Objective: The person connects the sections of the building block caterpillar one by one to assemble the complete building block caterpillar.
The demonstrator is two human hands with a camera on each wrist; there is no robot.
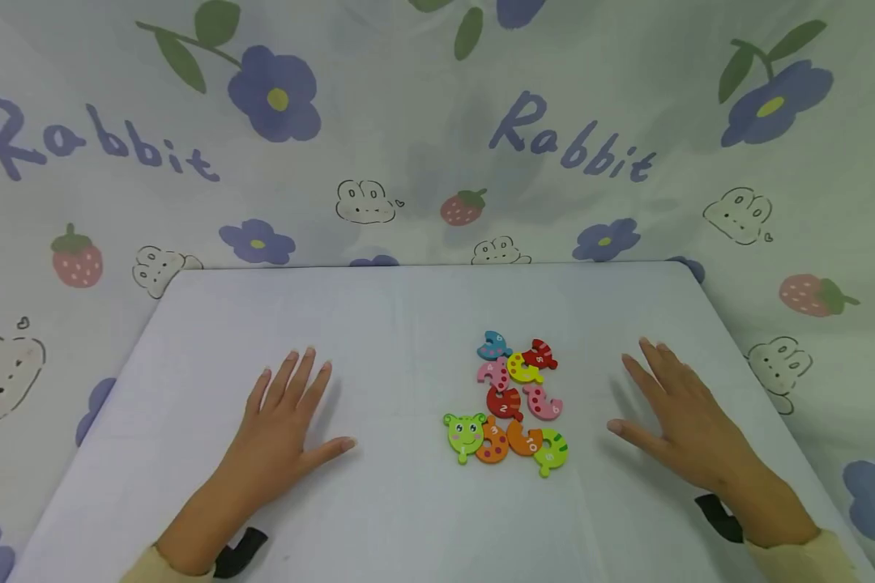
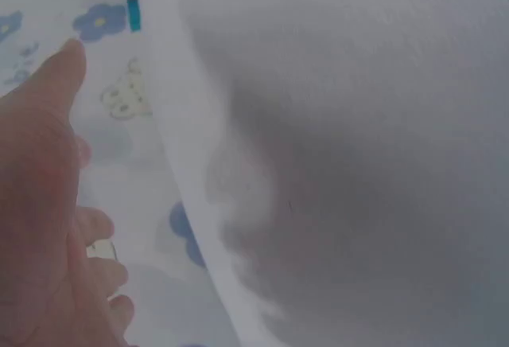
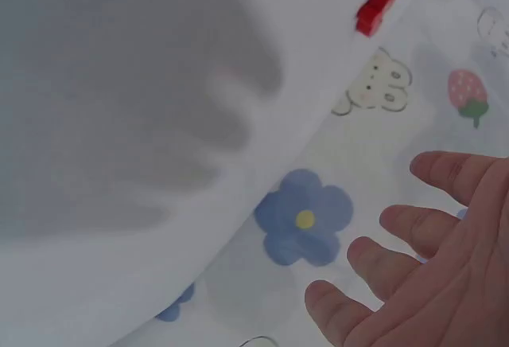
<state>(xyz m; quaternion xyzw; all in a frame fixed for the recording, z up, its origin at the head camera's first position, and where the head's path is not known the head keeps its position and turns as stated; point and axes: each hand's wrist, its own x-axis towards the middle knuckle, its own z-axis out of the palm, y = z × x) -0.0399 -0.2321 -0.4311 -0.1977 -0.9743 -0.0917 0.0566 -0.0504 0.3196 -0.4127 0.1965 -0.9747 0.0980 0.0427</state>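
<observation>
And here, the wrist views give only slivers of the number pieces (image 1: 504, 404), cropped at the upper edge, and several printed digits are too small to read. Both cream sleeves (image 1: 166, 567) run off the near edge, and the black bands (image 1: 241, 553) are partly hidden beneath the wrists. Two hands now: left hand (image 1: 280, 441) on the left, right hand (image 1: 689, 425) on the right, all fingers straight and spread. Between them, nearer the right hand, ten pieces lie clustered on the surface (image 1: 379, 502): two red, two pink, two orange, two green, one yellow, one blue. They're glossy, flat and curved, with notches and knobs, some spotted, some striped; one green piece (image 1: 466, 436) carries a smiling face, near left. Smooth white covers the surface; beyond hangs soft printed cloth (image 1: 408, 97), "Rabbit" written twice.
</observation>
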